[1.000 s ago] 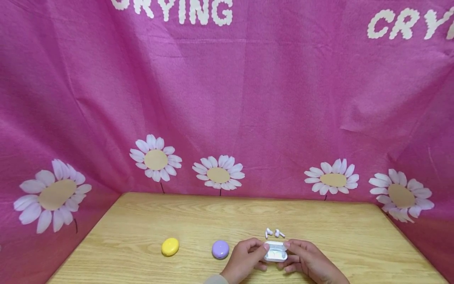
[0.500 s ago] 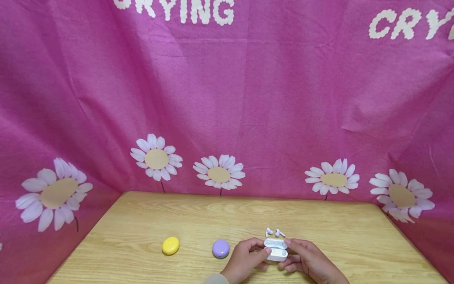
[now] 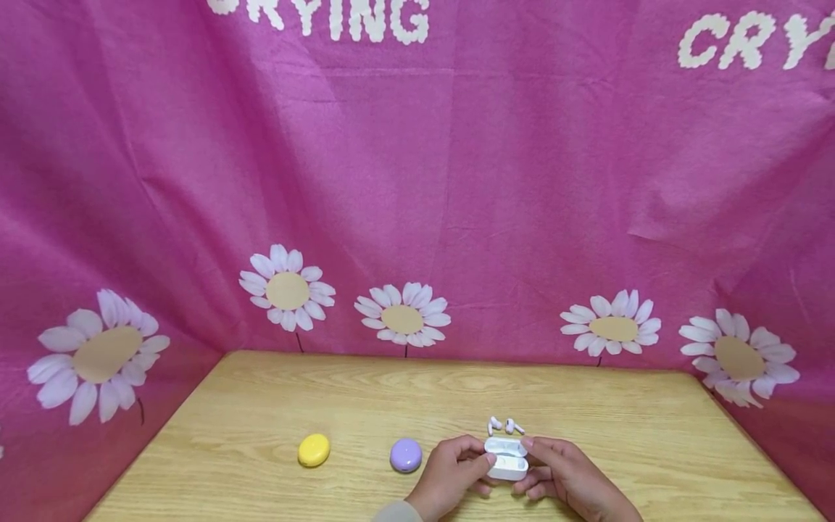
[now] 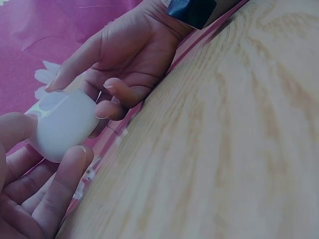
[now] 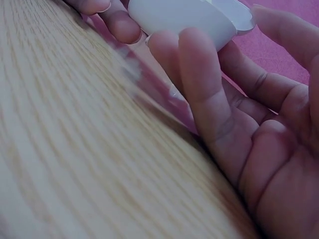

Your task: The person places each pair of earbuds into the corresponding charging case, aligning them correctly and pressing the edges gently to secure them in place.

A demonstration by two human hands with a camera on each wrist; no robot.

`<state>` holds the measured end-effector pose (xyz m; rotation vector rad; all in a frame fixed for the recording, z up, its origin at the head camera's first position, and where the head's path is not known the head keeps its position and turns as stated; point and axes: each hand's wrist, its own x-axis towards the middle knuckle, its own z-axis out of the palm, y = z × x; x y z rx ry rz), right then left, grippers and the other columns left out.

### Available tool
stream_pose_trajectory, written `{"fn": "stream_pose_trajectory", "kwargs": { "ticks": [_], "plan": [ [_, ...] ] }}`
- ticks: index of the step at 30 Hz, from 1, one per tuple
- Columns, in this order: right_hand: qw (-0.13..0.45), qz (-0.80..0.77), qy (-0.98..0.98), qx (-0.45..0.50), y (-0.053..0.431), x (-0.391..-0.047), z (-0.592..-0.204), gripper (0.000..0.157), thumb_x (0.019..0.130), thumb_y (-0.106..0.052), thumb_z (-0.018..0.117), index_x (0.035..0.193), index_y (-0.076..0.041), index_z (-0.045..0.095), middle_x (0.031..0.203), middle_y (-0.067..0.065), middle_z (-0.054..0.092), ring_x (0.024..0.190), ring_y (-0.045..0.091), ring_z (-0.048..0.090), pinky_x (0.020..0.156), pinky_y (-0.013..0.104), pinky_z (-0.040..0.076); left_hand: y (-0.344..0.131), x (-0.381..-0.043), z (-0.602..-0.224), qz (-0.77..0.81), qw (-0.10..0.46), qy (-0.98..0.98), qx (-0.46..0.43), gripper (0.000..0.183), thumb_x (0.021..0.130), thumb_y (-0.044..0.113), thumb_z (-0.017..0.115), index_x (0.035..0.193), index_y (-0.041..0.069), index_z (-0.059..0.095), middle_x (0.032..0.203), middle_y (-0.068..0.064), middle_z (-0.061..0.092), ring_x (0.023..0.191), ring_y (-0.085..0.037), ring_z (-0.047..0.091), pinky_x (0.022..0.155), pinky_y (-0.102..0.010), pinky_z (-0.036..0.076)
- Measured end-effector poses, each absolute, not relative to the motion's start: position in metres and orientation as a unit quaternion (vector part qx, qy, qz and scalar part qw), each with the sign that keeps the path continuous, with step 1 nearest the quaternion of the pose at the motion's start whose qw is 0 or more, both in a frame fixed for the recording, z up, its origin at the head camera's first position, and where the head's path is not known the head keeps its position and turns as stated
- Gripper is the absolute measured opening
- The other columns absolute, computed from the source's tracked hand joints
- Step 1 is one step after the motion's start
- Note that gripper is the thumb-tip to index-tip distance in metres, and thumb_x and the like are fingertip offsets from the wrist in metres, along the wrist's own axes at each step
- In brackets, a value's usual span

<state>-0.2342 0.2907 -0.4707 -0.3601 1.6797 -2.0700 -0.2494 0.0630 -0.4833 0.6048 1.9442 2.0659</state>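
Observation:
A white earbud case with its lid raised is held between both hands near the table's front edge. My left hand grips its left side, thumb at the front rim. The right hand holds the right side, its thumb at the lid's edge and fingers curled beneath. In the left wrist view the case appears raised off the table, pinched by fingers from both sides. The right wrist view shows only the case's lower part. Just behind the case, two white earbuds lie on the table.
A purple round case sits on the wooden table left of my left hand. Further left lies a yellow rounded case. A pink cloth printed with daisies hangs behind and along the sides.
The earbud case has tipped so that its front wall shows more and its lid faces forward. Both hands keep their hold, and the earbuds stay where they were.

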Motion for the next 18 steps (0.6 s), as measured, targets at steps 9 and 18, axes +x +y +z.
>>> {"fn": "stream_pose_trajectory", "kwargs": {
  "ticks": [9,18],
  "plan": [
    [0.197,-0.754,0.618,-0.101,0.2875,-0.2341,-0.4699,0.03,0.104,-0.027,0.043,0.107,-0.006,0.064,0.094,0.006,0.069,0.078,0.014,0.068,0.069,0.025,0.056,0.0616,-0.2496,-0.483,0.72,0.117,0.654,0.2,0.018,0.091,0.013,0.065,0.098,-0.004,0.063,0.087,-0.007,0.069,0.073,-0.019,0.068,0.059,-0.027,0.058],
    [0.169,-0.757,0.624,-0.091,0.2873,-0.2343,-0.4725,0.027,0.104,-0.024,0.044,0.099,-0.01,0.067,0.09,0.001,0.067,0.077,0.01,0.066,0.069,0.025,0.056,0.0614,-0.2486,-0.4823,0.738,0.11,0.636,0.196,0.019,0.092,0.011,0.064,0.097,-0.006,0.061,0.087,-0.01,0.068,0.073,-0.022,0.069,0.058,-0.027,0.057]
  ]
}}
